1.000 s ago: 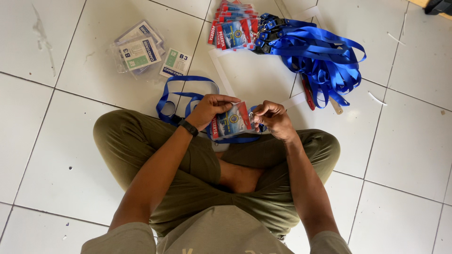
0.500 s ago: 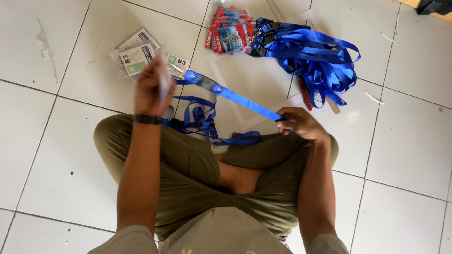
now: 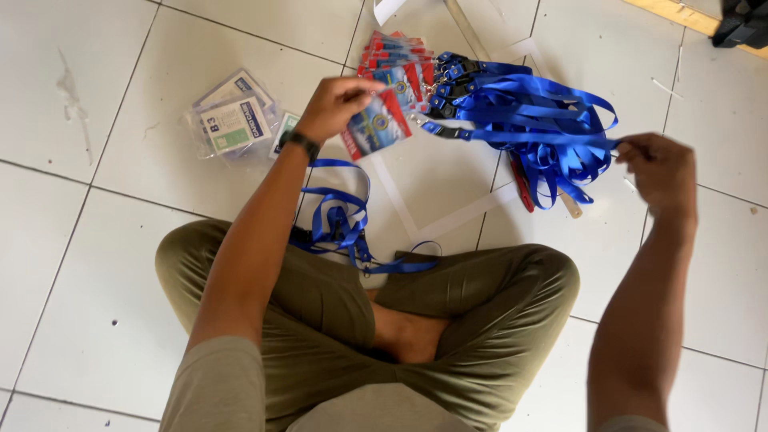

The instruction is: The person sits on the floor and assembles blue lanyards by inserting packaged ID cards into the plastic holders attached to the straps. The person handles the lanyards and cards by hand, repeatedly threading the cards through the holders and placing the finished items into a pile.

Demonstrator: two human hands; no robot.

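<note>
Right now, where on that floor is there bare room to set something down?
Bare tile lies far left of the clear sleeves, and right of the blue lanyard pile, beyond the right hand. It is crowded between the left hand and that pile, where cards lie stacked.

Blue lanyards [image 3: 528, 120]; red-blue badge card [image 3: 376, 124]; olive trousers [image 3: 480, 320]; white floor tiles [image 3: 96, 240].

Dark object [image 3: 740, 20] cut off at top-right corner, badge card [image 3: 378, 122] blurred — print unreadable, left hand's [image 3: 336, 104] fingertips hidden behind it
</note>
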